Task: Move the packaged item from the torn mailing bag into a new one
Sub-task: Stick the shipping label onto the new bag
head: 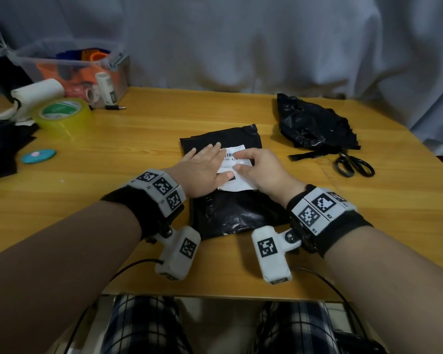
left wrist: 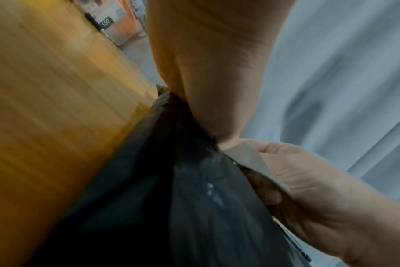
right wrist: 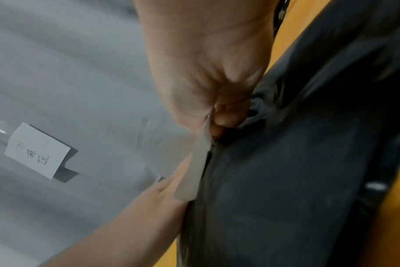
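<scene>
The new black mailing bag lies flat at the middle of the wooden table, already filled out by what seems to be the packaged item inside, though that is hidden. The left hand lies on the bag with fingers straight, pressing it down so it cannot slide. The right hand pinches the edge of the white shipping label between thumb and forefinger, apparently laying it onto the bag, though the blurred wrist views do not settle that. The label sits directly between both hands. The torn bag lies crumpled well to the right, with the scissors just in front of it.
</scene>
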Demonstrator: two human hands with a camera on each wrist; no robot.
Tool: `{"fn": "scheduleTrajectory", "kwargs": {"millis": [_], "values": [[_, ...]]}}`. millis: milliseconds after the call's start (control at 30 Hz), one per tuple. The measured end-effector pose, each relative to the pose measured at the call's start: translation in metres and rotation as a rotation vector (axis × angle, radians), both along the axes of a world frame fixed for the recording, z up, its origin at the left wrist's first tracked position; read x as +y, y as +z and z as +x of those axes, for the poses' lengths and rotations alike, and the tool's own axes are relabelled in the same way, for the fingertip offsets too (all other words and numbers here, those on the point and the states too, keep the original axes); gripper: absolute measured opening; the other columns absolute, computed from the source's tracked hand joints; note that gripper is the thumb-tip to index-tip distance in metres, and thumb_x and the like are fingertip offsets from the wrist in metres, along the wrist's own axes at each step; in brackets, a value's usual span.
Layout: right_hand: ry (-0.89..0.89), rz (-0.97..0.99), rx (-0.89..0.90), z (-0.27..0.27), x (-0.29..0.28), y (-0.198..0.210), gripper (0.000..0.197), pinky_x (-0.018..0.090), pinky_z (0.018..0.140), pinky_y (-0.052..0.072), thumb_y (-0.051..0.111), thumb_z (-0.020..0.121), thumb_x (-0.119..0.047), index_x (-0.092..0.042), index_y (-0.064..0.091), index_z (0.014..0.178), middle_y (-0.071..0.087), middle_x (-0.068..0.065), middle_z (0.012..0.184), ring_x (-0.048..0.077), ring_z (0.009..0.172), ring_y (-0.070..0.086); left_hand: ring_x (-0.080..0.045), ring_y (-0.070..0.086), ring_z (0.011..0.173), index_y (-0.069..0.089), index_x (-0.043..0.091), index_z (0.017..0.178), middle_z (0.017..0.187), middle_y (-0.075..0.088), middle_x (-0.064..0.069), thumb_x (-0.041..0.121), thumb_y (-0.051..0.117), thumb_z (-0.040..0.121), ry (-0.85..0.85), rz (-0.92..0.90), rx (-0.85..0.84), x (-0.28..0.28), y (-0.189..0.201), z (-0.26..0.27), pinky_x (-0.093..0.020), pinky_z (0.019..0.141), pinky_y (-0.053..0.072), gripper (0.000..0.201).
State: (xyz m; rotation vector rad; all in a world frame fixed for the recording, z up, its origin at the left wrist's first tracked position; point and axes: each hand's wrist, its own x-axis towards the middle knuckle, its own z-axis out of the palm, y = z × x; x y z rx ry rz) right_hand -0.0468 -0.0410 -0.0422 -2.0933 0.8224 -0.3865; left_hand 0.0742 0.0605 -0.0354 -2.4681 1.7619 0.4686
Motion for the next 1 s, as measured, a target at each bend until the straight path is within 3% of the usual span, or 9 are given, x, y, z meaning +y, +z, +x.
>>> {"fn": "scheduleTrajectory", "kwargs": {"millis": [100,167,400,600,733,800,867,933,1000], "values": [[0.015,-0.012,0.016,-0.001,-0.001,-0.001,0.038,0.016,0.094,0.035,0.058,0.092,-0.013,-0.007,0.055,0.130,0.055,0.005,0.134,0.016,0.126,0.048,-0.015,-0.011,0.146,-0.007,0.014,0.150,0.158,-0.014,-0.003,0.054,0.017,0.096,-0.004,0.030,-0.026,-0.001,0.002,-0.001,-0.039,0.119,-0.004,0.071],[0.016,-0.014,0.015,0.000,0.000,-0.001,0.039,0.022,0.099,0.039,0.058,0.092,-0.012,-0.007,0.054,0.130,0.055,0.006,0.134,0.019,0.125,0.050,-0.015,-0.013,0.145,-0.008,0.014,0.149,0.158,-0.016,-0.004,0.057,0.017,0.095,-0.008,0.060,-0.048,-0.001,0.003,-0.003,-0.040,0.119,-0.004,0.074],[0.037,-0.084,0.068,0.000,-0.003,-0.005,0.040,0.019,0.101,0.031,0.058,0.092,-0.014,-0.010,0.053,0.132,0.052,0.005,0.138,0.017,0.131,0.044,-0.017,-0.013,0.146,-0.009,0.013,0.149,0.158,-0.016,-0.005,0.062,0.019,0.092,-0.017,0.060,-0.068,-0.001,0.003,-0.005,-0.041,0.119,-0.003,0.081],[0.070,-0.136,0.091,-0.002,-0.005,-0.006,0.041,0.025,0.106,0.032,0.058,0.092,-0.016,-0.011,0.052,0.132,0.052,0.006,0.138,0.018,0.130,0.044,-0.016,-0.013,0.146,-0.009,0.013,0.149,0.158,-0.016,-0.005,0.064,0.020,0.091,-0.014,0.049,-0.062,0.000,0.002,-0.006,-0.041,0.119,-0.003,0.083],[0.010,-0.452,0.269,-0.005,-0.002,0.002,0.041,0.026,0.098,0.032,0.048,0.096,-0.031,-0.019,0.048,0.136,0.040,0.008,0.135,0.023,0.121,0.041,-0.016,-0.014,0.145,-0.009,0.013,0.149,0.158,-0.017,-0.005,0.064,0.022,0.090,-0.008,0.045,-0.064,0.000,0.002,-0.007,-0.040,0.119,-0.004,0.083],[0.159,-0.588,0.267,-0.001,0.007,0.008,0.049,0.032,0.112,0.020,0.035,0.099,-0.038,-0.019,0.037,0.144,0.028,0.006,0.151,0.024,0.138,0.025,-0.016,-0.015,0.145,-0.010,0.014,0.149,0.158,-0.017,-0.005,0.061,0.026,0.091,0.002,0.062,-0.069,-0.002,0.003,-0.008,-0.040,0.119,-0.005,0.082],[0.377,-0.445,0.302,0.006,0.018,0.008,0.059,0.031,0.117,0.001,0.021,0.101,-0.045,-0.017,0.012,0.152,0.006,0.002,0.160,0.015,0.147,0.003,-0.017,-0.015,0.145,-0.013,0.015,0.149,0.158,-0.016,-0.005,0.054,0.032,0.093,0.007,0.076,-0.081,-0.002,0.003,-0.009,-0.041,0.119,-0.005,0.082],[0.406,-0.215,0.336,0.012,0.022,0.004,0.063,0.029,0.115,-0.007,0.012,0.099,-0.051,-0.018,-0.004,0.152,-0.008,-0.002,0.160,0.009,0.146,-0.007,-0.018,-0.014,0.145,-0.014,0.015,0.149,0.158,-0.015,-0.006,0.054,0.036,0.091,0.003,0.057,-0.075,-0.002,0.002,-0.009,-0.041,0.119,-0.004,0.086],[0.360,-0.184,0.365,0.016,0.018,-0.001,0.064,0.033,0.116,-0.011,0.008,0.098,-0.054,-0.021,-0.007,0.151,-0.011,-0.005,0.159,0.007,0.145,-0.009,-0.019,-0.012,0.146,-0.014,0.016,0.149,0.158,-0.014,-0.005,0.059,0.037,0.088,-0.010,0.030,-0.060,-0.002,0.000,-0.007,-0.041,0.119,-0.004,0.091]]}}
